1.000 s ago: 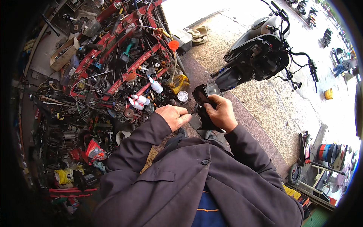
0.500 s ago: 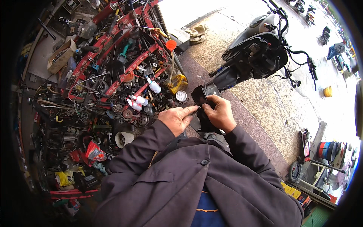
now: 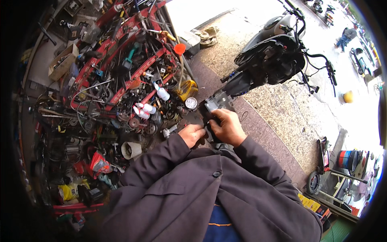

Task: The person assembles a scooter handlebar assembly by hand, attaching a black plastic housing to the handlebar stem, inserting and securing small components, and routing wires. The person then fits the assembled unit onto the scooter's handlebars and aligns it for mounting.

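Observation:
In front of my body, my right hand grips a dark, boxy plastic-looking part. Its thumb lies across the near side, and light glints off the part's upper face. My left hand is closed at the part's lower left side, thumb and fingers pressed together. Whatever sits between those left fingertips is hidden. Just left of the part stands a small round tub with a white top. A metal fitting lies by my left wrist.
Red metal racks crammed with tools and parts fill the left. Spray bottles, a yellow jug and an orange funnel stand near my hands. Ahead to the right is a partly stripped scooter; a wheeled cart stands at right.
My left hand has drawn back and down, its extended index finger now curled in. The part has tilted, showing a brighter upper face. The metal fitting has come into sight beside my left wrist.

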Tool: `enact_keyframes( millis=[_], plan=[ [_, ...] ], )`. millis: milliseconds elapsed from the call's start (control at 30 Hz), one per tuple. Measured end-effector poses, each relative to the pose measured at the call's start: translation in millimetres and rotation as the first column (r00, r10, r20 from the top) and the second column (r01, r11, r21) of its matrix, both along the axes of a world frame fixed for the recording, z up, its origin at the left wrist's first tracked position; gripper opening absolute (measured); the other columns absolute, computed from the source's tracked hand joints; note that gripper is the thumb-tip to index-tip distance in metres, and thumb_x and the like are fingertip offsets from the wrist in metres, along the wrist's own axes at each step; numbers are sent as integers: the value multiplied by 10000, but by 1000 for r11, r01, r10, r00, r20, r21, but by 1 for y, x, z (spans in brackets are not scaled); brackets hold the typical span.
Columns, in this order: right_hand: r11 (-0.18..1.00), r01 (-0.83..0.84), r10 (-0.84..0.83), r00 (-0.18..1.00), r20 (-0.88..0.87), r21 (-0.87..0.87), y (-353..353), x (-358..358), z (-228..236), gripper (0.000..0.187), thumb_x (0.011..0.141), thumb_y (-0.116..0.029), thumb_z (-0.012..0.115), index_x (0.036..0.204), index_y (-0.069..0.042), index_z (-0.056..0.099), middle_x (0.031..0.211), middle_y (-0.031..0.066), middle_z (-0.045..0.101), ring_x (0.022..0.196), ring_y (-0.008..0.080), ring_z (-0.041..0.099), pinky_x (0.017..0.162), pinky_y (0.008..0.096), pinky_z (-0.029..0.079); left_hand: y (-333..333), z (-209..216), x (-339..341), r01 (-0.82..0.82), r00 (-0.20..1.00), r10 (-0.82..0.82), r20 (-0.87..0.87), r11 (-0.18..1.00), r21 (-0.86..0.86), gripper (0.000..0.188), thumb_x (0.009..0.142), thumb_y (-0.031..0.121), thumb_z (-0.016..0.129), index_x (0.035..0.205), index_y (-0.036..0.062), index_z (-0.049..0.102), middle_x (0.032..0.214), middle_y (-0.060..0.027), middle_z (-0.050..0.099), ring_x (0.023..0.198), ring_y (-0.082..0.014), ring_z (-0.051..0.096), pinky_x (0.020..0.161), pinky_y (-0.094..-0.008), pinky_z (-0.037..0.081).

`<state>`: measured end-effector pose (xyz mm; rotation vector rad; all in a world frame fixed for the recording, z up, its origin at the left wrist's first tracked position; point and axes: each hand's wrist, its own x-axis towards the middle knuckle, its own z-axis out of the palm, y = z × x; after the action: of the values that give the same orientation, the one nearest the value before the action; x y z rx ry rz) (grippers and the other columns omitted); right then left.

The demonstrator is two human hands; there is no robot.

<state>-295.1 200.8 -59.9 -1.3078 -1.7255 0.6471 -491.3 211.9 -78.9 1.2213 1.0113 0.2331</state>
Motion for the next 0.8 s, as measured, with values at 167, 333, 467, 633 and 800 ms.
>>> enact_keyframes(
  millis=[167, 333, 467, 633, 800],
  plan=[
    [995, -94, 96, 991, 92, -29, -3, -2, 1, 217, 720, -43, 697, 926, -3, 643, 803, 182, 607, 737, 388, 613, 642, 420, 496, 0, -13, 10, -155, 986, 150, -67, 985, -77, 223, 883, 163, 559, 966, -34, 621, 757, -96, 645, 626, -150, 591, 560, -302, 468],
    [996, -76, 78, 995, 54, -36, -6, 6, -2, 185, 734, -68, 686, 907, -16, 646, 775, 176, 581, 719, 381, 597, 633, 438, 487, -15, -26, -7, -64, 983, 77, 169, 995, -77, 307, 814, 94, 655, 1075, -57, 596, 974, -129, 667, 821, -153, 632, 733, -292, 512],
    [994, -101, 106, 989, 99, -50, -9, 10, -5, 242, 728, -36, 702, 964, 7, 663, 778, 170, 600, 701, 364, 614, 612, 403, 493, -27, -36, -14, 3, 1000, -3, 4, 1000, 5, 287, 832, 103, 664, 1057, -70, 619, 983, -123, 679, 869, -162, 643, 782, -308, 511],
    [994, -55, 58, 998, 26, -97, -10, 8, -7, 226, 737, -39, 699, 954, 15, 663, 787, 180, 616, 713, 374, 623, 638, 406, 501, -35, -28, -15, -62, 998, 62, -6, 998, -9, 283, 846, 138, 668, 1027, -76, 631, 895, -130, 705, 812, -183, 666, 767, -312, 521],
    [997, 10, -16, 997, -74, -81, -6, 8, -13, 223, 753, -27, 688, 965, 33, 656, 837, 201, 643, 756, 377, 646, 677, 400, 513, -32, -13, -14, -160, 984, 172, -55, 972, 171, 239, 837, 150, 684, 992, -31, 660, 833, -126, 708, 760, -171, 678, 704, -314, 532]
  ],
)
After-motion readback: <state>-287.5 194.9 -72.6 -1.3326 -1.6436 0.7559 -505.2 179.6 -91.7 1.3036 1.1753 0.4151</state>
